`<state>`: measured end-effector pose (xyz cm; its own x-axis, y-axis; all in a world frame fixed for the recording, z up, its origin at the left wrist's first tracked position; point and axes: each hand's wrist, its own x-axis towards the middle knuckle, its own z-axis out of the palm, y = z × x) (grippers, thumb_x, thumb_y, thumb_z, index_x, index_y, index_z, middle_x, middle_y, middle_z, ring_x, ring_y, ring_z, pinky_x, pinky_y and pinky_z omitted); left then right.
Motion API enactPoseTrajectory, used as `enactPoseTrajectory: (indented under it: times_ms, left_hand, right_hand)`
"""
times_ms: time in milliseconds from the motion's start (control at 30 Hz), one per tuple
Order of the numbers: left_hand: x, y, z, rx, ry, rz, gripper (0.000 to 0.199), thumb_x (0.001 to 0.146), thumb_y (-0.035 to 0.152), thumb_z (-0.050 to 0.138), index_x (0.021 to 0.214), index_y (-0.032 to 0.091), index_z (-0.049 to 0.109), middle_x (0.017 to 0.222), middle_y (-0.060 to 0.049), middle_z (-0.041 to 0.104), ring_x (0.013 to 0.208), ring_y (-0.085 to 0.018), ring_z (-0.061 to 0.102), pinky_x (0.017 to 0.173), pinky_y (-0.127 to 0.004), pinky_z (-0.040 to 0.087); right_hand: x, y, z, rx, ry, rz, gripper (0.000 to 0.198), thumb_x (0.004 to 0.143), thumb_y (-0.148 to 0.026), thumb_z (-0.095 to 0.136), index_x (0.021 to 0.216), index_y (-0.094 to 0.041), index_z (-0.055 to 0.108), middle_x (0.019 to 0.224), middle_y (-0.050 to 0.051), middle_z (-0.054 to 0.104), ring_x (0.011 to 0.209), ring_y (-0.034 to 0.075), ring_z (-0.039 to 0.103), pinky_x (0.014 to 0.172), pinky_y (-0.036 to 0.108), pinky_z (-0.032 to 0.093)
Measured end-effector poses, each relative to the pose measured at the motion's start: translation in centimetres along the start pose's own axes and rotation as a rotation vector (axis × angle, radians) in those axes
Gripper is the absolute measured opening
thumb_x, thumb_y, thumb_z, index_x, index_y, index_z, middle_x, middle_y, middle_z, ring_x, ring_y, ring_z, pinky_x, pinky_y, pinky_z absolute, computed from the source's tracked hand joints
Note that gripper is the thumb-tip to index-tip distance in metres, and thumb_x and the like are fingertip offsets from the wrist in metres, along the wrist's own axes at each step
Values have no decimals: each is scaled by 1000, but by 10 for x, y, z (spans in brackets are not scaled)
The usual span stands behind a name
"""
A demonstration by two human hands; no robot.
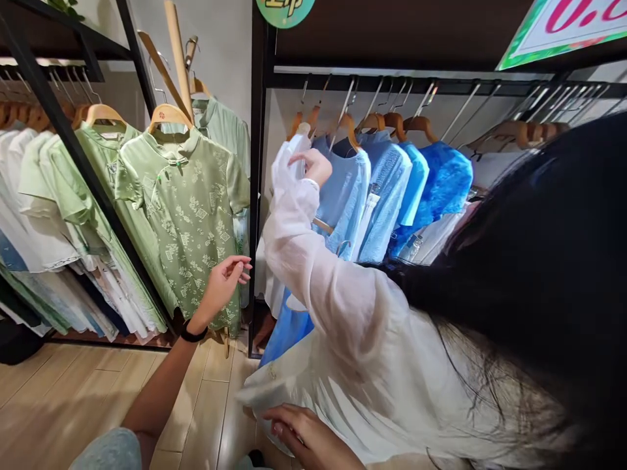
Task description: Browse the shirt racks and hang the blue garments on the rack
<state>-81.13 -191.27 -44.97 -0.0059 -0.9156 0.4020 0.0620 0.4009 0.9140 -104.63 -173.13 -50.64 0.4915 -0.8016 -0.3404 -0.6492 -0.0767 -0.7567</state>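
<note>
Matt patterned cloth dress [189, 215], smooth wooden hanger [170, 115], black metal rack [256, 196]

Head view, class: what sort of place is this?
Most likely a clothing shop: green dresses and blue garments hang on wooden hangers from black racks, with a price-like sign above.

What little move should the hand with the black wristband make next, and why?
Probably reach slightly further and pinch the side of the green patterned dress. The left hand is open with its fingers curled toward the fabric, seemingly just short of it. The right hand lies low on a white garment, so it looks busy.
</note>
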Motion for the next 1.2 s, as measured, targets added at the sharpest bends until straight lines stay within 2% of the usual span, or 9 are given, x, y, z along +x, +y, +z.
enactPoseTrajectory:
  times_ms: [200, 500, 767, 900, 1000, 1200]
  left_hand:
    - [13, 13, 1, 10, 52, 86, 36, 92, 45, 59, 107, 14, 67, 97, -8, 69, 73, -13, 67, 63, -21, 57]
    - [10, 18, 9, 46, -22, 75, 34, 93, 43, 59, 108, 13, 67, 97, -9, 69, 74, -13, 68, 63, -22, 58]
    - [6, -3, 1, 46, -30, 30, 30, 93, 38, 57, 107, 13, 67, 96, -8, 69, 69, -11, 67, 60, -18, 56]
    - [-2, -10, -8, 62, -20, -25, 28, 95, 36, 57, 107, 14, 67, 97, -8, 69, 69, -10, 66, 60, -18, 56]
    - [-8, -14, -13, 71, -8, -69, 26, 95, 34, 56, 107, 13, 67, 96, -8, 68, 69, -10, 66, 60, -18, 56]
    - [-15, -25, -19, 76, -9, -104, 28, 94, 35, 57, 108, 13, 67, 97, -8, 68, 69, -10, 65, 60, -18, 56]
  right_hand:
    - [-3, 7, 2, 14, 1, -31, 43, 99, -35, 40, 131, -22, 67, 129, 5, 62, 122, 23, 55, 107, 27, 38]
    - [-8, 2, 0, 11, 13, -88, 46, 101, -41, 38, 129, -19, 67, 124, 8, 64, 118, 24, 58, 103, 31, 41]
    - [2, 5, 7, -30, -55, -120, 48, 103, -40, 36, 133, -15, 64, 125, 11, 63, 117, 24, 58, 103, 32, 41]
    - [7, 5, 12, -77, -99, -100, 46, 105, -39, 34, 135, -17, 62, 123, 9, 64, 115, 21, 58, 102, 31, 41]
    - [8, 4, 13, -71, -109, -95, 45, 105, -36, 34, 134, -16, 62, 126, 9, 62, 116, 20, 58, 102, 29, 40]
    - [7, 3, 10, -35, -68, -104, 46, 106, -37, 35, 131, -14, 64, 119, 12, 64, 110, 22, 60, 96, 29, 43]
